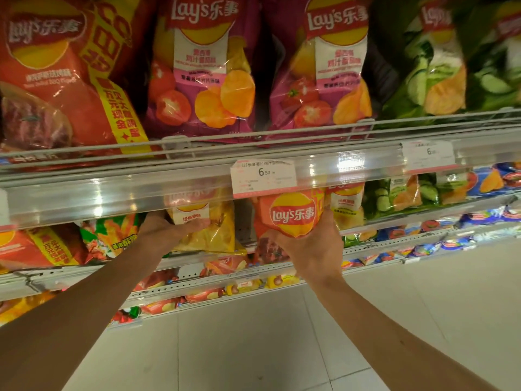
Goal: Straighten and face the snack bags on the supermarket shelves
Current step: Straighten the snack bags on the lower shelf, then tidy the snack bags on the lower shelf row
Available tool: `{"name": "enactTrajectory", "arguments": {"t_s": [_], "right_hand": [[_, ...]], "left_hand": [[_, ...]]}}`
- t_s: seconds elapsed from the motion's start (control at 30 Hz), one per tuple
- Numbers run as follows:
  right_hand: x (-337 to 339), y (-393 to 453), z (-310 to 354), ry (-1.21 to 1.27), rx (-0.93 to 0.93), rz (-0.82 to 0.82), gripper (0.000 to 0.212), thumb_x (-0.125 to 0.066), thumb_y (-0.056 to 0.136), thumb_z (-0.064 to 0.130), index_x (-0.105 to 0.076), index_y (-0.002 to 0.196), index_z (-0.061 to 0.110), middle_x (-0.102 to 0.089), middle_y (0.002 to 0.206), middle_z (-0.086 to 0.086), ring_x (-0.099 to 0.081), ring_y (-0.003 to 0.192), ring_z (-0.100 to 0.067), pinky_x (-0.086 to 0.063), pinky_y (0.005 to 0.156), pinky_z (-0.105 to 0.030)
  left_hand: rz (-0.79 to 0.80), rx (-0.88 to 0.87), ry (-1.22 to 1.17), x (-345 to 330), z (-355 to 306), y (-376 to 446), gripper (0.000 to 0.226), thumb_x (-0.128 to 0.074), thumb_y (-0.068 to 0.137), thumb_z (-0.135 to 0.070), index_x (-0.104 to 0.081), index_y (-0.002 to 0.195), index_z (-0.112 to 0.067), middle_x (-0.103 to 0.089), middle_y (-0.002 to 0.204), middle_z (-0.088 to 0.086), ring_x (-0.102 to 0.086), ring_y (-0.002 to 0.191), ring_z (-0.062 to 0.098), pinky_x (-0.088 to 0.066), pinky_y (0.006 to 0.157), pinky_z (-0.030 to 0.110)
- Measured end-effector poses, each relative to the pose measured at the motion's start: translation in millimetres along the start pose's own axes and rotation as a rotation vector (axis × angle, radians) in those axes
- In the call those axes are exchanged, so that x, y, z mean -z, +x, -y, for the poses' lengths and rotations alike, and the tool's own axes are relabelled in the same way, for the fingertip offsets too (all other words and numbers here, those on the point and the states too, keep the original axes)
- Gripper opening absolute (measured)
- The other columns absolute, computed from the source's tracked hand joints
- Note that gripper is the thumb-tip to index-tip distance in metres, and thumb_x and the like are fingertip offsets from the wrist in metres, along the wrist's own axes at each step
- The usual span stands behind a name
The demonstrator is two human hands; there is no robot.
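Observation:
On the second shelf down, my right hand grips a red-orange Lay's bag from below and the right, its logo facing me. My left hand holds the front of a yellow Lay's bag just to the left, fingers laid across its white label. A gap of bare shelf back shows between the two bags. The top edges of both bags are hidden behind the clear price rail of the shelf above.
The upper shelf holds a large red Lay's bag, two purple tomato bags and green cucumber bags behind a wire rail. A 6.50 price tag hangs above my hands. Lower shelves carry more snack bags; white floor tiles lie below.

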State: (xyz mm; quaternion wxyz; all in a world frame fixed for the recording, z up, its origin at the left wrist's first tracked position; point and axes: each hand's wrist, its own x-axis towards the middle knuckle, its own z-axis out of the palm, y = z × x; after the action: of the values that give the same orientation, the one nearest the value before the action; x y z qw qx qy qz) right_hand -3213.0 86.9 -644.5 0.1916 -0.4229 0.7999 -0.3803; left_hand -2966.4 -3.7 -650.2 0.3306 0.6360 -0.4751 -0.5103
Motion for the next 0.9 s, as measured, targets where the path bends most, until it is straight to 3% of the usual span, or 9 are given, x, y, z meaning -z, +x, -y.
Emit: {"name": "enactTrajectory", "arguments": {"t_s": [0.07, 0.17, 0.3, 0.37, 0.53, 0.7, 0.8, 0.9], "right_hand": [[16.9, -1.4, -13.4, 0.029, -0.030, 0.014, 0.104, -0.087, 0.048, 0.071, -0.041, 0.131, 0.028, -0.061, 0.115, 0.008, -0.063, 0.101, -0.016, -0.058, 0.087, -0.039], [44.0, -3.9, -37.4, 0.079, -0.083, 0.000, 0.099, -0.087, 0.047, 0.070, -0.043, 0.127, 0.033, -0.059, 0.103, 0.016, -0.059, 0.088, -0.007, -0.050, 0.072, -0.023], [73.7, -6.9, -65.0, 0.094, -0.176, -0.053, 0.104, -0.079, 0.040, 0.072, -0.046, 0.127, 0.027, -0.058, 0.103, 0.008, -0.056, 0.087, -0.016, -0.044, 0.074, -0.027], [84.2, -5.0, -78.1, 0.106, -0.203, -0.080, 0.105, -0.081, 0.040, 0.071, -0.048, 0.127, 0.024, -0.059, 0.103, 0.004, -0.056, 0.087, -0.020, -0.044, 0.075, -0.030], [93.9, 4.0, -102.5, 0.132, -0.235, -0.087, 0.087, -0.093, 0.052, 0.055, -0.048, 0.120, 0.026, -0.063, 0.103, 0.000, -0.058, 0.085, -0.022, -0.046, 0.075, -0.033], [93.2, 5.1, -114.5, 0.154, -0.234, -0.030, 0.085, -0.093, 0.053, 0.055, -0.045, 0.119, 0.030, -0.064, 0.104, 0.003, -0.061, 0.088, -0.020, -0.049, 0.074, -0.032], [88.6, 1.2, -115.0, 0.143, -0.223, 0.010, 0.090, -0.093, 0.052, 0.057, -0.045, 0.123, 0.031, -0.063, 0.104, 0.006, -0.061, 0.089, -0.017, -0.048, 0.069, -0.027], [81.5, -4.1, -109.4, 0.115, -0.193, 0.065, 0.089, -0.092, 0.050, 0.061, -0.041, 0.118, 0.036, -0.061, 0.103, 0.011, -0.062, 0.091, -0.016, -0.056, 0.077, -0.035]], "left_hand": [[-0.046, -0.037, -0.017, -13.2, -3.7, -3.8, 0.038, -0.090, 0.066, -0.016, -0.067, 0.095, -0.025, -0.073, 0.073, -0.019, -0.067, 0.075, -0.009, -0.048, 0.061, 0.005], [-0.095, -0.101, 0.025, -42.7, -9.4, -12.0, 0.035, -0.091, 0.066, -0.023, -0.064, 0.086, -0.032, -0.070, 0.087, -0.015, -0.063, 0.083, -0.004, -0.047, 0.073, 0.015], [-0.181, -0.180, 0.080, -88.5, -16.6, -21.5, 0.033, -0.092, 0.064, -0.031, -0.064, 0.080, -0.033, -0.067, 0.082, -0.016, -0.056, 0.071, -0.014, -0.042, 0.061, 0.005], [-0.219, -0.205, 0.095, -110.4, -20.3, -23.8, 0.037, -0.093, 0.063, -0.034, -0.062, 0.084, -0.032, -0.067, 0.084, -0.013, -0.059, 0.072, -0.007, -0.043, 0.064, 0.009], [-0.290, -0.213, 0.136, -150.2, -23.4, -22.4, 0.057, -0.092, 0.063, -0.037, -0.058, 0.103, -0.016, -0.072, 0.106, 0.002, -0.065, 0.094, 0.015, -0.049, 0.082, 0.026], [-0.203, -0.225, 0.125, -173.7, -12.9, -17.7, 0.062, -0.092, 0.064, -0.036, -0.056, 0.112, -0.020, -0.068, 0.097, -0.009, -0.064, 0.089, 0.011, -0.048, 0.078, 0.024], [-0.146, -0.195, 0.113, -179.4, -8.8, -15.3, 0.053, -0.091, 0.066, -0.035, -0.048, 0.096, -0.037, -0.060, 0.086, -0.022, -0.061, 0.080, 0.004, -0.048, 0.071, 0.019], [-0.125, -0.133, 0.107, -179.8, -9.9, -11.2, 0.062, -0.091, 0.064, -0.041, -0.044, 0.104, -0.040, -0.062, 0.091, -0.018, -0.062, 0.085, 0.010, -0.049, 0.077, 0.026]]}}
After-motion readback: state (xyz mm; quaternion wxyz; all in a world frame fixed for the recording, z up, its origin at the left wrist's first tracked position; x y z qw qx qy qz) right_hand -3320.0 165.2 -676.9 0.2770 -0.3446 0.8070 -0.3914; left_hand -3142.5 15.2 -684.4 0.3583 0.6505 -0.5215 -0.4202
